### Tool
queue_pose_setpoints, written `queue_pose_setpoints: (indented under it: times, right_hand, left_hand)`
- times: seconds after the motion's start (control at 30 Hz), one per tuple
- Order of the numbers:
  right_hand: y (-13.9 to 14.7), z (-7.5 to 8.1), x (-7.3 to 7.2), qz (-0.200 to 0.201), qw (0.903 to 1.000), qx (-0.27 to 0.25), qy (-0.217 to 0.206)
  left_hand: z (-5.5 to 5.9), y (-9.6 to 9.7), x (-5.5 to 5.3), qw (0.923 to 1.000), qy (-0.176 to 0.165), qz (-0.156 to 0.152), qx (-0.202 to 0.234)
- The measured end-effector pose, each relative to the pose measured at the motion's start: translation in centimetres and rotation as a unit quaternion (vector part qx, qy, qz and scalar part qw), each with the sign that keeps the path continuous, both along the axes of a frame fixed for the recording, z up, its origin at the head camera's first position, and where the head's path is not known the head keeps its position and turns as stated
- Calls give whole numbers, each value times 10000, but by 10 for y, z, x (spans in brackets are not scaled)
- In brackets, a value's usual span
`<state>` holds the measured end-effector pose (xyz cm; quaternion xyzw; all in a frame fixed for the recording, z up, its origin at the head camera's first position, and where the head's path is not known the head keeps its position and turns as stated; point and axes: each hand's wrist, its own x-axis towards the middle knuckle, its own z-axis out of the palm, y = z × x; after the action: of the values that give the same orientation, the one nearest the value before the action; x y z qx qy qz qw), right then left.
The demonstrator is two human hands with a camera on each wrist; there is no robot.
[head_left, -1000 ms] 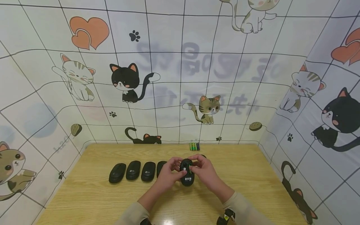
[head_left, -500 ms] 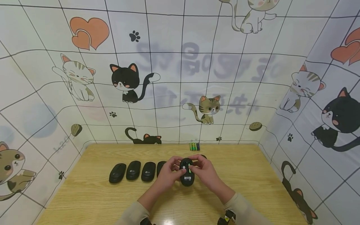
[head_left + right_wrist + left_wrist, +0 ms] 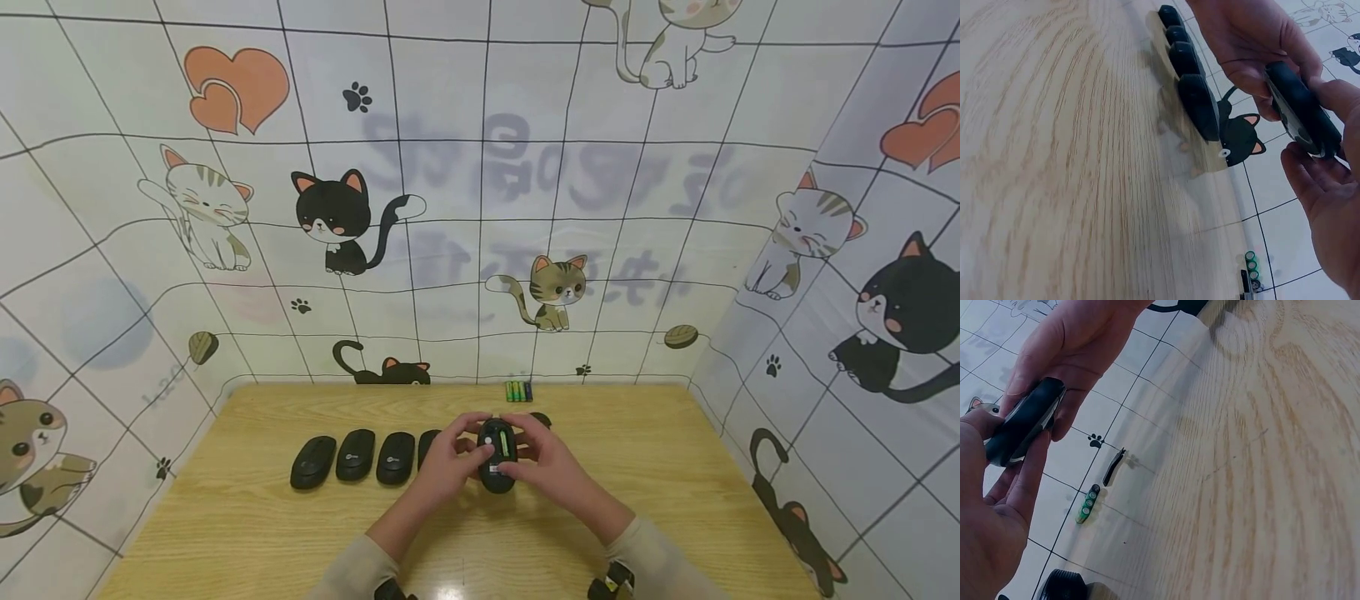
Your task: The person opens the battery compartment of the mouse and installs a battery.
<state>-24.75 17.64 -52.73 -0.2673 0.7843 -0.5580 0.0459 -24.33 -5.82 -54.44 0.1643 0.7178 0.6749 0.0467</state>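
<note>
A black computer mouse [image 3: 495, 483] is held above the table with its underside facing up. A green battery [image 3: 506, 443] shows in its battery slot. My left hand [image 3: 447, 457] grips the mouse's left side, the thumb lying over the underside. From the right, my right hand [image 3: 553, 467] holds the other edge, its thumb low on the underside near the white label. In the left wrist view the mouse [image 3: 1025, 422] appears edge-on between both hands. Behind the right hand lies a thin, curved black piece [image 3: 1114, 467], partly hidden in the head view.
Several black mice [image 3: 356, 455] stand in a row to the left; the one nearest my left hand is partly covered by it. Several batteries [image 3: 519, 391] lie side by side at the back edge of the wooden table [image 3: 615, 433]. Cat-printed cloth [image 3: 450, 350] walls the table in.
My right thumb has moved from the battery slot down to the lower underside, uncovering the green battery. The mouse has shifted slightly up and left; the left hand still grips it.
</note>
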Motion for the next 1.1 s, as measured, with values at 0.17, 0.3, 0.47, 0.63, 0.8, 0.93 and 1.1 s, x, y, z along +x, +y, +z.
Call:
queue_pose_setpoints:
  times: [0.17,0.3,0.47,0.63,0.8,0.93,1.1]
  right_hand:
    - [4,-1,0,243,9993,270,109]
    - [6,-2,-1,360,9976,561,162]
    - [7,-2,-1,385,9943,931,356]
    - [8,-2,0,192,9924,1123,464]
    - [14,-4,-3,4,9921,1115,581]
    - [19,-5,-7,-76,9913,1135,658]
    - [24,-6,-13,-113,9897,1221,741]
  left_hand:
    - [-1,0,-1,10000,-13,-14,2]
    - [-2,0,-2,10000,-5,-10,-15]
    - [-2,-1,-4,10000,20,-72,-46]
    - [-2,-1,-4,9998,-19,-182,-125]
    - [-1,-4,-5,9982,36,-403,-449]
    - [2,-6,-7,9949,78,-764,-648]
    - [1,-7,-10,9898,188,-1170,-792]
